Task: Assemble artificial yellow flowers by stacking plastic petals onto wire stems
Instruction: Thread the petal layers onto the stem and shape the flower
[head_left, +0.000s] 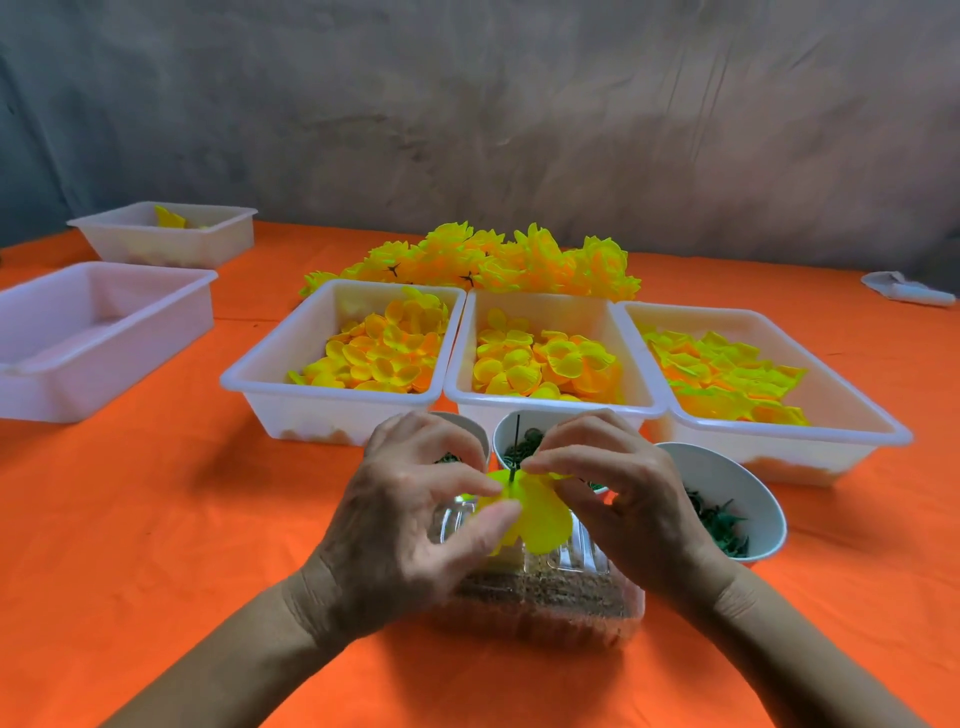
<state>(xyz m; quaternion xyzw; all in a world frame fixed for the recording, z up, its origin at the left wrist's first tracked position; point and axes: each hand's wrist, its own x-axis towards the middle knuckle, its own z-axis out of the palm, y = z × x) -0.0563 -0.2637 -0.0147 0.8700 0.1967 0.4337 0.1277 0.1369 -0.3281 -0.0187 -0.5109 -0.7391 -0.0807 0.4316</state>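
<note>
A thin dark wire stem (515, 447) stands upright from a clear plastic box (540, 603) filled with brown material, near the table's front. A yellow petal piece (535, 512) is threaded on the stem. My left hand (405, 525) pinches the petal's left edge between thumb and forefinger. My right hand (623, 493) pinches its upper right edge beside the stem. Three white tubs behind hold loose yellow petals: left tub (260, 374), middle tub (550, 402), right tub (852, 410). Finished yellow flowers (488, 260) lie heaped behind the tubs.
White bowls with small green parts stand behind my hands, one in the middle (506, 441) and one to the right (753, 493). An empty white tub (104, 312) and another with a few petals (166, 234) sit at the far left. An orange cloth (156, 519) covers the table.
</note>
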